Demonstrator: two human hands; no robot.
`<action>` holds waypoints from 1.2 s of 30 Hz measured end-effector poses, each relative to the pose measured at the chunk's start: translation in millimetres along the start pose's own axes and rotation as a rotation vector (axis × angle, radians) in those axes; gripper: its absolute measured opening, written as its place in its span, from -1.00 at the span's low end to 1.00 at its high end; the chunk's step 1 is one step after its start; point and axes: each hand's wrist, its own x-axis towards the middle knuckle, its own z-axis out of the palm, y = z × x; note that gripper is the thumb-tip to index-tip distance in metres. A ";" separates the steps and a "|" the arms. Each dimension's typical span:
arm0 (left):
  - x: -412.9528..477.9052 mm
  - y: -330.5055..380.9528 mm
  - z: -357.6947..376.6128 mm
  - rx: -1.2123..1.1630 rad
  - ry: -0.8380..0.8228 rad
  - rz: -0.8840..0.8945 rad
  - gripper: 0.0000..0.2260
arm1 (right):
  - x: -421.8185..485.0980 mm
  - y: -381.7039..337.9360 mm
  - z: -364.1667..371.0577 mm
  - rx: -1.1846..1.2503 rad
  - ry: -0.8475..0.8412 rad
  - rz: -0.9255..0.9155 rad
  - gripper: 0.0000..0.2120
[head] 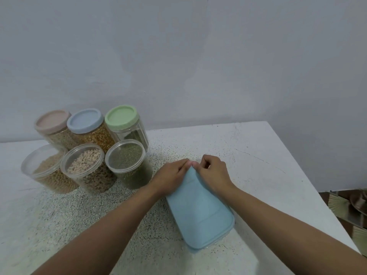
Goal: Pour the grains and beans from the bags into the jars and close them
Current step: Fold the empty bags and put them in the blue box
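Head view, the only 1: a rectangular blue lid (pixel 200 211) lies flat on top of a clear container (pixel 216 241), of which only a thin rim shows at the lid's 6 o'clock end. It sits on the speckled white table (pixel 258 147), long axis running from about 11 o'clock to 5 o'clock.

Both hands meet at the lid's 12 o'clock end. The left hand (pixel 170 175) rests on the lid's 10 o'clock corner, fingers nearly straight and laid flat, tips pressing at the far edge. The right hand (pixel 213 173) sits on the 1 o'clock corner with fingers curled over the far edge, gripping the lid there; its thumb is hidden. The fingertips of the 2 hands touch each other at that edge. The rest of the lid stretches back toward the person between the 2 forearms.

At 10 o'clock from the lid stand 6 round jars in 2 rows of 3, close together. Back row, all capped: a pink-capped jar (pixel 59 137), a blue-capped jar (pixel 93 135), a green-capped jar (pixel 137 133). Front row, all uncapped: a jar of pale grains (pixel 53 181), a jar of beige beans (pixel 95 181), and a jar of green beans (pixel 137 175), the nearest to the left hand but apart from it.
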 end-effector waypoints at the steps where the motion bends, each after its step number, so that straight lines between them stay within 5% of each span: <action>1: -0.1 0.0 -0.6 0.001 0.009 -0.002 -0.62 | -0.2 -0.7 0.1 -0.016 0.005 -0.002 -0.64; 8: -3.6 6.2 -6.6 0.132 0.110 -0.012 -0.63 | -12.5 2.0 -13.1 -0.097 -0.081 -0.104 -0.80; 12: 9.8 10.1 -21.2 0.223 0.162 -0.020 -0.69 | -24.9 13.8 -21.5 -0.095 -0.214 -0.156 -0.51; 16: 6.9 19.8 -32.6 0.157 0.181 -0.098 -0.85 | -28.7 17.3 -14.2 -0.018 -0.145 -0.172 -0.48; 19: -34.2 20.3 -27.6 0.190 0.213 -0.166 -0.63 | -24.7 14.1 -8.0 0.016 -0.099 -0.170 -0.49; 22: -86.1 20.7 -9.4 -0.011 0.287 -0.208 -0.45 | -17.1 12.7 -1.5 0.033 -0.075 -0.173 -0.50; 28: -109.8 19.3 -1.0 -0.442 0.190 -0.339 -0.66 | 6.6 0.2 9.3 0.100 0.029 -0.087 -0.54; 36: -93.9 -2.9 -9.4 -0.609 0.298 -0.416 -0.76 | 45.3 -24.8 35.0 0.208 0.028 0.019 -0.48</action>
